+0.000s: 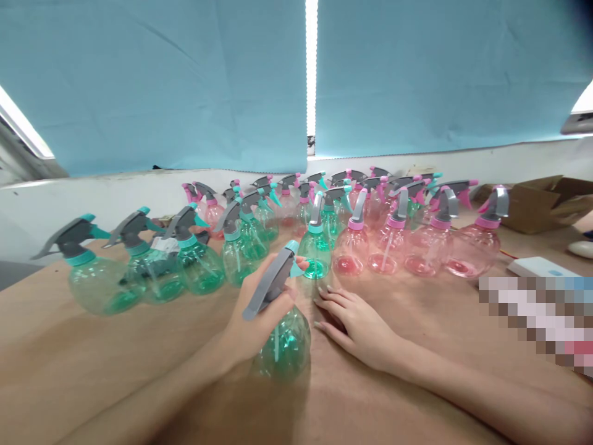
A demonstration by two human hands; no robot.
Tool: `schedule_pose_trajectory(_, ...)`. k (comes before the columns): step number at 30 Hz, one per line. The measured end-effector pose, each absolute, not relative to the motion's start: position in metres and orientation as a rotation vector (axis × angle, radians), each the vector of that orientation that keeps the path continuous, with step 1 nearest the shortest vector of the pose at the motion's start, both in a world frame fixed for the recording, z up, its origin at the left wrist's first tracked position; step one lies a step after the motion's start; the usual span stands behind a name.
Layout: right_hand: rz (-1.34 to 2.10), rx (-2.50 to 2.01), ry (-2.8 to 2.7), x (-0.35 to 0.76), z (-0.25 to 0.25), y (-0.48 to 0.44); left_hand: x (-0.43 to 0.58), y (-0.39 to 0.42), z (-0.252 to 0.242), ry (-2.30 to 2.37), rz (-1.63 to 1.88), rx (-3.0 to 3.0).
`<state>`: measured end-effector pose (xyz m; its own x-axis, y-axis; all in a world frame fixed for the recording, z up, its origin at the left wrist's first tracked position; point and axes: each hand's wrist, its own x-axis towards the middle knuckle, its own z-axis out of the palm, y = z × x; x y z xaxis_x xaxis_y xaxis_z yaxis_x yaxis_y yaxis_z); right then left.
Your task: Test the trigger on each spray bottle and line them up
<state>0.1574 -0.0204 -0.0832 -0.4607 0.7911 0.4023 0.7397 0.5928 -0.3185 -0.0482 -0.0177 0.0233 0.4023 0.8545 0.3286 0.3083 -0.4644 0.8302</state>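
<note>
My left hand [252, 303] is closed around the neck of a green see-through spray bottle [287, 346] with a grey and teal trigger head. Its fingers partly hide the collar of the bottle. On the wooden table, just right of that bottle, my right hand [354, 321] rests with its fingers stretched out and holds nothing. Another green spray bottle [315, 253] stands right beyond the fingertips. To its right is a front row of pink spray bottles [349, 250], and several more green spray bottles [199, 269] stand on the left.
Behind the front row, more pink and green bottles crowd toward the white wall [92, 191]. An open cardboard box [537, 201] sits at the back right, near a white box [542, 269]. Blurred-out squares cover something at the right edge. Blue sheets [185, 80] hang over the window.
</note>
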Motion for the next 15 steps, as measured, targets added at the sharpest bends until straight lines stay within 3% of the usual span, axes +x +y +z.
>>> schedule_pose_trajectory(15, 0.133, -1.217, -2.311, 0.1574, -0.0843, -0.0200, -0.0468, -0.0187, 0.0223, 0.957, 1.054, 1.938)
